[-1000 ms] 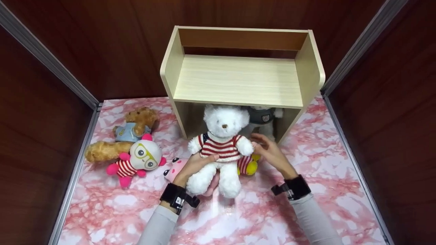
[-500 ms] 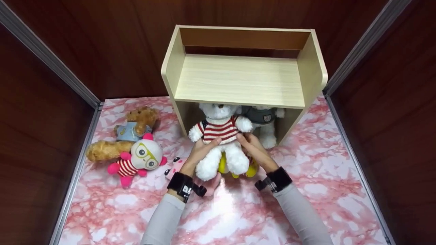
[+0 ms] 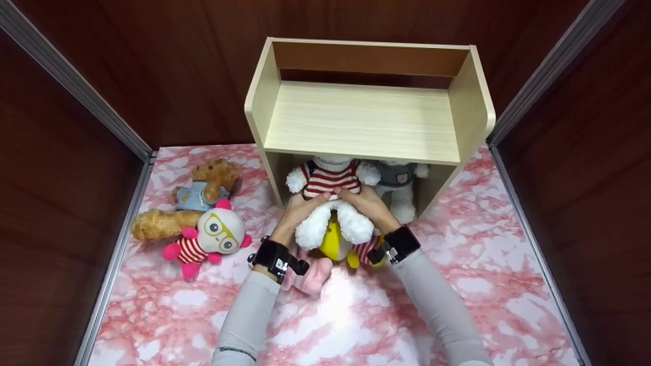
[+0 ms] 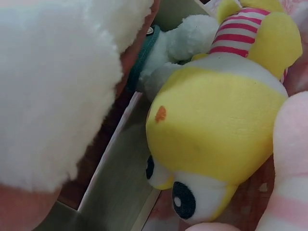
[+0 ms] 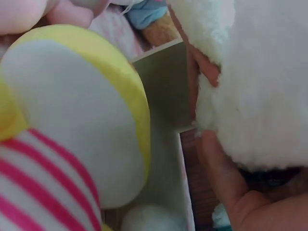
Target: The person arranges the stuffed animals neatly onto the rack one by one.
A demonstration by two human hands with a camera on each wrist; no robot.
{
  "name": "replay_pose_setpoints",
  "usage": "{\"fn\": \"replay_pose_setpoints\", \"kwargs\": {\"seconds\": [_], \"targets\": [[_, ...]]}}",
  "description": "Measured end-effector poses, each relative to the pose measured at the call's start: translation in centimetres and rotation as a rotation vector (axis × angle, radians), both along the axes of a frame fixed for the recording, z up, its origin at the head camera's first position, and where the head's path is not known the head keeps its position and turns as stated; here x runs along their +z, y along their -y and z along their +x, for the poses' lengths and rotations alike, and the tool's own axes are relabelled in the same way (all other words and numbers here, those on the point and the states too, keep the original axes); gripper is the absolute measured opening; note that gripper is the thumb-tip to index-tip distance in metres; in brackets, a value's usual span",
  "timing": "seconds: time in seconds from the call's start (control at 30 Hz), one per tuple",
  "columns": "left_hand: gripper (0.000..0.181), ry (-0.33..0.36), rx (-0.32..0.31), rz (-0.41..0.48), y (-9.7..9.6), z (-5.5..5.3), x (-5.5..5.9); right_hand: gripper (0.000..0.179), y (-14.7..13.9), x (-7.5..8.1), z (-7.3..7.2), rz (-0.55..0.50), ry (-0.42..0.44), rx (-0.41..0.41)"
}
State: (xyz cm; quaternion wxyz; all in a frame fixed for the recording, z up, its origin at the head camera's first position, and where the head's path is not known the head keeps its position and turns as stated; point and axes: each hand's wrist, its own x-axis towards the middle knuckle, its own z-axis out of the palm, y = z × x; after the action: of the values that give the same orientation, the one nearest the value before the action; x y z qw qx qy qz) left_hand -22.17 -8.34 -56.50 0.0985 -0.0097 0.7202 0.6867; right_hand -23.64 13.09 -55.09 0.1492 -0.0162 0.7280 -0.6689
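Observation:
A white teddy bear (image 3: 333, 180) in a red-and-cream striped sweater is partly inside the shelf's lower compartment, its head hidden under the middle board. My left hand (image 3: 300, 211) and right hand (image 3: 371, 206) grip its lower body from both sides, thumbs over the sweater hem. White fur (image 5: 264, 86) fills the right wrist view beside my fingers. Below the bear's legs lies a yellow plush toy (image 4: 216, 115) with big eyes and a pink-striped body. A pink plush toy (image 3: 313, 277) lies near my left wrist, partly covered by it.
The pale wooden shelf (image 3: 361, 117) stands at the back. Another white plush in a dark grey top (image 3: 396, 175) sits at the compartment's right side. To the left lie a brown bear (image 3: 216, 178) in blue and a pink-eared panda doll (image 3: 221, 231) with glasses.
The bear has moved away from me into the lower compartment, its head passing under the board. My right hand, earlier beside its arm, has come onto its body opposite the left.

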Motion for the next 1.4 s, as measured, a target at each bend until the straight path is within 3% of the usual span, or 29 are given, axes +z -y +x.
{"fn": "replay_pose_setpoints", "kwargs": {"seconds": [0.17, 0.3, 0.43, 0.63, 0.83, 0.9, 1.1, 1.33, 1.4], "targets": [[0.053, -0.04, 0.021, 0.027, 0.1, -0.2, -0.2, 0.052, 0.7, -0.2, -0.7, -0.026, -0.023, -0.016], [0.059, -0.032, 0.039, 0.141, 0.4, 0.1, -0.5, 0.053, 1.0, -0.5, -1.3, 0.041, -0.017, -0.038], [0.061, -0.013, 0.076, 0.24, 0.8, 0.9, -0.9, 0.055, 1.2, -0.9, -2.3, 0.067, -0.013, -0.069], [0.06, -0.024, 0.066, 0.323, 1.1, 2.6, -2.0, 0.047, 1.4, -1.9, -4.0, -0.04, 0.014, -0.194], [0.057, -0.125, 0.146, 0.119, 0.4, 3.2, -3.1, 0.039, 1.7, -3.0, -5.3, -0.13, 0.023, -0.278], [0.057, -0.141, 0.158, 0.093, 0.1, 3.3, -3.4, 0.037, 1.8, -3.2, -5.6, -0.163, 0.03, -0.294], [0.061, -0.185, 0.113, 0.039, -0.4, 3.4, -4.0, 0.045, 2.1, -4.3, -6.2, -0.132, 0.064, -0.312], [0.058, -0.13, 0.093, -0.101, -0.7, 3.5, -4.6, 0.041, 1.9, -5.4, -6.7, -0.037, 0.099, -0.361], [0.054, -0.154, 0.088, -0.116, -0.9, 3.6, -4.9, 0.037, 1.7, -5.6, -6.8, -0.028, 0.103, -0.376]]}}
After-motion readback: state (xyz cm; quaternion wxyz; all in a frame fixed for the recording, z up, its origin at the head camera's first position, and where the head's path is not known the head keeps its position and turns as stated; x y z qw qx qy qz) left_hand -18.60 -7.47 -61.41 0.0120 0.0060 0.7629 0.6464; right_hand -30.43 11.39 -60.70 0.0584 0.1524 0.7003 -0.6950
